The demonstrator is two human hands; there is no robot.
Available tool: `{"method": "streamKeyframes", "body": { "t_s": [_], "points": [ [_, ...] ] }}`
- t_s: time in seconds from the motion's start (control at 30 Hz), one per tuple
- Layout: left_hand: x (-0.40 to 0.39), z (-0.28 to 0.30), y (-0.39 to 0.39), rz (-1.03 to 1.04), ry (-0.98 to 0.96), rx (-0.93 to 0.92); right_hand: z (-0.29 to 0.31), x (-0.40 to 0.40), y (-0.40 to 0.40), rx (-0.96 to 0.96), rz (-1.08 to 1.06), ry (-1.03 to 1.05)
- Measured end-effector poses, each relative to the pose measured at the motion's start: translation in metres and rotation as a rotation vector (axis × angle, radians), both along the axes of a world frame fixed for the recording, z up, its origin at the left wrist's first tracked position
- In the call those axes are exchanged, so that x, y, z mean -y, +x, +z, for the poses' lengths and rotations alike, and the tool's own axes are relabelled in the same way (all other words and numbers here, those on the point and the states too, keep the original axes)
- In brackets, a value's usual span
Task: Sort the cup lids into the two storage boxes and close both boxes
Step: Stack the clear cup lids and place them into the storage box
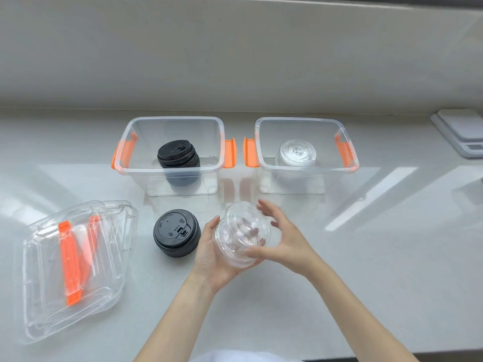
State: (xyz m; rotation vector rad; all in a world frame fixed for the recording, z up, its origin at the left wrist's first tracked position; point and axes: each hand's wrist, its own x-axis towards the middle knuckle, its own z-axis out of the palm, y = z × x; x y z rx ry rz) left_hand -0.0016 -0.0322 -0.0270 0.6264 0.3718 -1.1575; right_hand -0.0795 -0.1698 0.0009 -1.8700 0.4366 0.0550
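Two clear storage boxes with orange latches stand open at the back of the counter. The left box (136, 171) holds a stack of black lids (177, 155); the right box (308, 170) holds a stack of clear lids (296, 152). In front of them, both hands grip a stack of clear dome lids (241, 235) above the counter: my left hand (211, 257) cups it from below and the left, my right hand (285, 236) from the right. A stack of black lids (176, 232) rests on the counter just left of my left hand.
Two clear box covers with orange handles (73, 259) lie stacked at the front left. A white kitchen scale (462, 134) sits at the far right by the wall. The white counter (366, 257) runs back to a grey wall.
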Motion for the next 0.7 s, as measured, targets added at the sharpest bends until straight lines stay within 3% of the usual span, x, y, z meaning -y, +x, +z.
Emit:
{"method": "streamKeyframes", "body": {
  "t_s": [0.1,0.33,0.5,0.7],
  "points": [
    [0.010,0.002,-0.002,0.001,-0.036,0.008,0.004,-0.007,-0.009,-0.046,0.053,-0.005],
    [0.033,0.017,-0.004,-0.012,-0.111,0.075,0.031,0.017,-0.019,-0.045,-0.067,0.089],
    [0.070,0.050,0.013,0.026,-0.073,0.393,0.047,0.053,-0.005,0.088,-0.362,0.153],
    [0.133,0.079,0.046,-0.053,0.036,0.703,0.067,0.093,0.025,0.097,-0.479,0.356]
  ]
}}
